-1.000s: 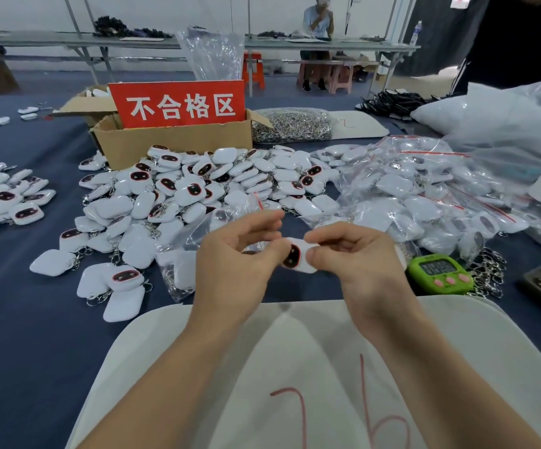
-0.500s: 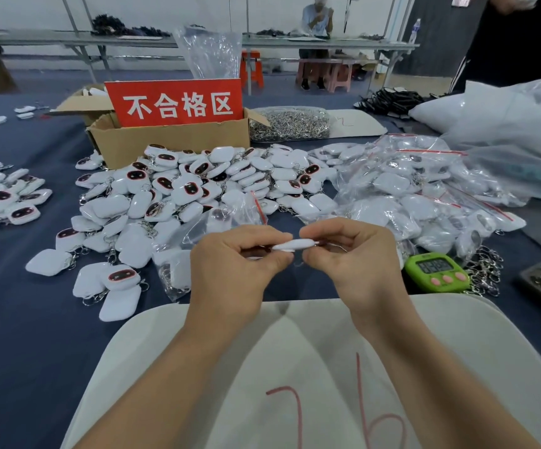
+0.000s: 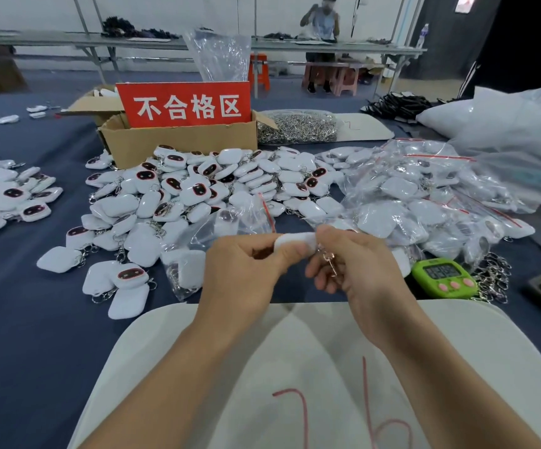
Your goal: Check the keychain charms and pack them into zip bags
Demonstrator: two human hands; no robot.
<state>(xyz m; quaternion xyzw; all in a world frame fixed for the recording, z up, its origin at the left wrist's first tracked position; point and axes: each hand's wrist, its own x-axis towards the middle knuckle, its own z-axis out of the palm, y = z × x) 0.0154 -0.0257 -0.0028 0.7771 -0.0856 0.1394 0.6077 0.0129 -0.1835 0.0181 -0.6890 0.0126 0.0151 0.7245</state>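
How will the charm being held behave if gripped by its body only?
Probably stiff and light: the left hand and right hand pinch the charm by its ends without flex. Its metal clasp hangs loose, so it likely swings.

A white keychain charm [image 3: 296, 242] was held edge-on above the surface, its metal clasp [image 3: 328, 261] dangling beneath.

Green timer [image 3: 444, 278] at right on blue-covered desk [image 3: 19, 335]; farther back, cardboard box [image 3: 178, 145] bearing red sign [image 3: 185, 105], just beside bag of metal rings [image 3: 296, 126].
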